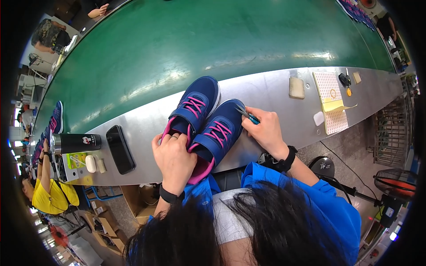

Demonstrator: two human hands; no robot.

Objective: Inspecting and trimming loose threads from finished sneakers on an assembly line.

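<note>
Two navy sneakers with pink laces and pink linings lie side by side on the metal edge of the bench, toes pointing away from me. My left hand (174, 155) grips the left sneaker (194, 103) at its collar, fingers curled into the opening. The thumb side of that hand touches the collar of the right sneaker (218, 133). In my right hand (266, 131) is a pair of small thread snips (253, 119) with a teal handle. Their dark pointed tips rest at the toe of the right sneaker. My right fingers are closed around the handle.
A green conveyor belt (266, 35) runs beyond the metal ledge. Left lie a phone (120, 150) and a black flask (80, 143). Right are a beige block (297, 88) and a sticker sheet (328, 88). A person in yellow (49, 197) works at far left; a fan (395, 185) stands right.
</note>
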